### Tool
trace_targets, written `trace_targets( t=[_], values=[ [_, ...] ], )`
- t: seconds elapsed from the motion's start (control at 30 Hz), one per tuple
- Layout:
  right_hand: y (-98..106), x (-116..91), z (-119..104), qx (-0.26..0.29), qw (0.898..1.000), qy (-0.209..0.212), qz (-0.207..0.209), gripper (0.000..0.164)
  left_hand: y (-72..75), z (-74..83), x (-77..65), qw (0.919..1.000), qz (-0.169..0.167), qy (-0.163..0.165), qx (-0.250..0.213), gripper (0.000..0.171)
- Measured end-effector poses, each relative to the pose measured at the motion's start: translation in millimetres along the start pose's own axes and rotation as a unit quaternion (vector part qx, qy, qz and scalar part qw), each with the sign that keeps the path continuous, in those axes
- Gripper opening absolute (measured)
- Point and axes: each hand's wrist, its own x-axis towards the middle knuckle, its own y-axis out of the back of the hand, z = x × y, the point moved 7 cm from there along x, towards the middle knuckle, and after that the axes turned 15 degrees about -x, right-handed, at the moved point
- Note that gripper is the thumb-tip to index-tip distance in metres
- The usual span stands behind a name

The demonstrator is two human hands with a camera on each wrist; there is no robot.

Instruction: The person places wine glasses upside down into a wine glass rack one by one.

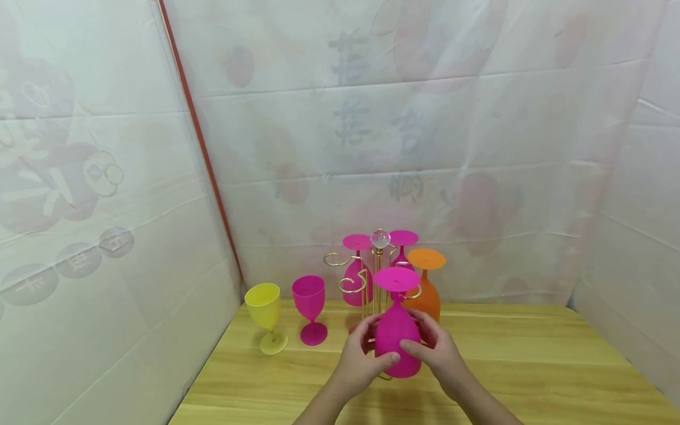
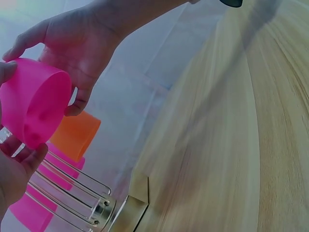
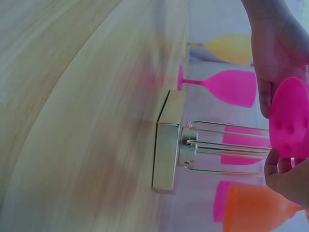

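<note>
Both hands hold a magenta goblet (image 1: 395,336) upside down at the front of a gold wire rack (image 1: 379,277). My left hand (image 1: 357,358) grips its bowl from the left, thumb across the near side. From the right, my right hand (image 1: 440,353) curls round the same bowl. The goblet's stem is right at a curled hook, its round foot on top. An orange goblet (image 1: 427,295) hangs inverted to the right, and two more magenta goblets hang behind. In the right wrist view, the mouth of the held goblet (image 3: 288,118) shows finger dents or shadows inside.
Left of the rack, a yellow goblet (image 1: 264,304) and a magenta goblet (image 1: 309,297) stand upright on the wooden table (image 1: 520,360). A crystal ball (image 1: 380,238) tops the rack, whose square gold base (image 3: 169,142) rests on the table. Two curled hooks on the left hold nothing.
</note>
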Motion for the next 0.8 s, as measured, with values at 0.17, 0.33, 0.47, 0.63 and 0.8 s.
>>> trace_targets(
  t=[0.17, 0.33, 0.47, 0.63, 0.8],
  values=[
    [-1, 4, 4, -0.006, 1.0, -0.004, 0.004, 0.06, 3.3, -4.2, 1.9, 1.0, 0.006, 0.007, -0.001, 0.069],
    [-3, 6, 6, -0.01, 1.0, -0.004, 0.004, 0.06, 5.1, -7.5, 2.6, 0.9997, 0.016, 0.021, -0.002, 0.072],
    [-3, 7, 6, -0.012, 1.0, -0.002, 0.006, 0.058, 5.5, -8.5, 2.5, 0.9993, 0.023, 0.029, -0.008, 0.072],
    [-4, 8, 8, -0.009, 1.0, -0.011, 0.007, 0.057, 4.6, -9.6, 1.9, 0.9988, 0.026, 0.038, -0.014, 0.073],
    [-4, 8, 10, -0.007, 1.0, -0.016, 0.01, 0.056, 3.8, -11.9, 2.0, 0.9981, 0.031, 0.049, -0.022, 0.073]
  ],
)
